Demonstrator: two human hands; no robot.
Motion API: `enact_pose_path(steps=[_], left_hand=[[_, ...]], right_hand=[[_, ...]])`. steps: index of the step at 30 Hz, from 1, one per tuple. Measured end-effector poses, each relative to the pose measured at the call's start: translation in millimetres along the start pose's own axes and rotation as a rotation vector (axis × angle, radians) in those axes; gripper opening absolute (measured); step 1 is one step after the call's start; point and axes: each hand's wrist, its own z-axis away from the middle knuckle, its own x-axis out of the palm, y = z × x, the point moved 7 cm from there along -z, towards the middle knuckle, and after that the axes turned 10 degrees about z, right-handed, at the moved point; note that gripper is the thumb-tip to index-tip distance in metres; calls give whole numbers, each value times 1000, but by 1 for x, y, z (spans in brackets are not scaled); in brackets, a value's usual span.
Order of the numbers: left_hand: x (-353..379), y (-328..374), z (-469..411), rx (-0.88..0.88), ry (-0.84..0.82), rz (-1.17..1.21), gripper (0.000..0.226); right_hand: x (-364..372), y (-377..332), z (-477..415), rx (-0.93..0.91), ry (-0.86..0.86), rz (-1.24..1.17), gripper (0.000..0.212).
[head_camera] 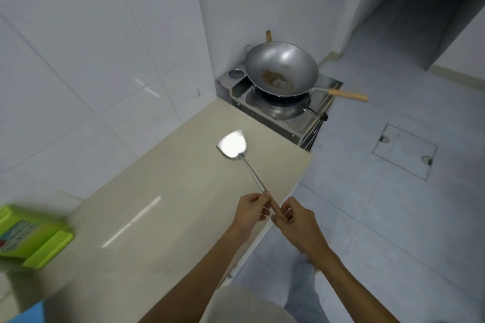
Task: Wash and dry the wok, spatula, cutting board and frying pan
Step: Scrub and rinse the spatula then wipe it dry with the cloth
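The left hand (252,211) pinches the spatula (232,145) by its wooden handle and the right hand (296,223) curls round it lower, blade above the counter (162,165). The wok (282,71) sits on the corner stove (286,123); a blurred green item (31,236), perhaps the cutting board, lies far left

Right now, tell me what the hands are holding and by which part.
The spatula, by its wooden handle end: left hand pinches near the metal shaft, right hand grips just below.

Shiny steel spatula (232,145) raised over counter (162,178), residue-soiled wok (281,71) upright on stove (294,126)
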Motion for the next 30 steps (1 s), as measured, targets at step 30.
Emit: enact_pose_path(steps=[30], left_hand=[[253,219,-342,198,286,-501,14]], right_hand=[[-289,61,-500,-228,-131,434,36]])
